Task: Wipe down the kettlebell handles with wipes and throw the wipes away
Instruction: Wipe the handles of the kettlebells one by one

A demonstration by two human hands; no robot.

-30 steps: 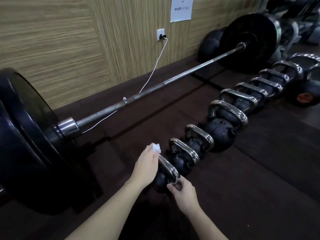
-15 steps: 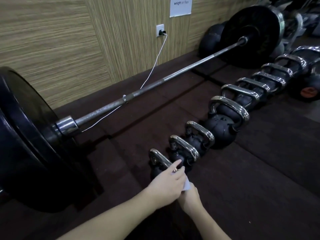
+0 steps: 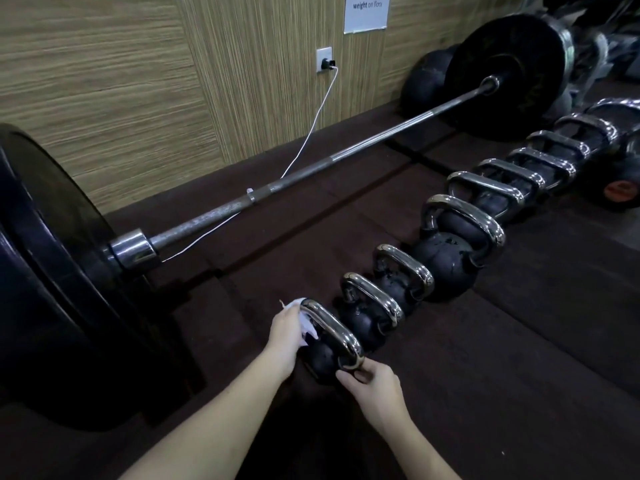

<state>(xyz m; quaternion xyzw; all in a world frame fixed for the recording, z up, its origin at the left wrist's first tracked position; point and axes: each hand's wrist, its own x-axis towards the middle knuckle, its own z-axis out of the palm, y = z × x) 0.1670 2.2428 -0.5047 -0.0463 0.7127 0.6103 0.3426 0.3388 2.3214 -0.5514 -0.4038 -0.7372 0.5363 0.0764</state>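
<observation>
Wiping the nearest kettlebell's chrome handle [image 3: 330,329], first in the floor row.

Left hand [image 3: 285,329], its fingers closed on a soft, crumpled wipe [image 3: 306,322], presses the handle's far-left bend; right hand [image 3: 375,384] pinches the near end, likely steadying the heavy, slick kettlebell.

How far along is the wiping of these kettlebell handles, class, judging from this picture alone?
Done: nothing shows as finished. In hand: the left hand presses a white wipe against the far end of the nearest kettlebell's handle, while the right hand steadies its near end. Left: the other kettlebells in the row wait untouched beyond it, and the wipe is not yet thrown away; no bin is in view.
</observation>
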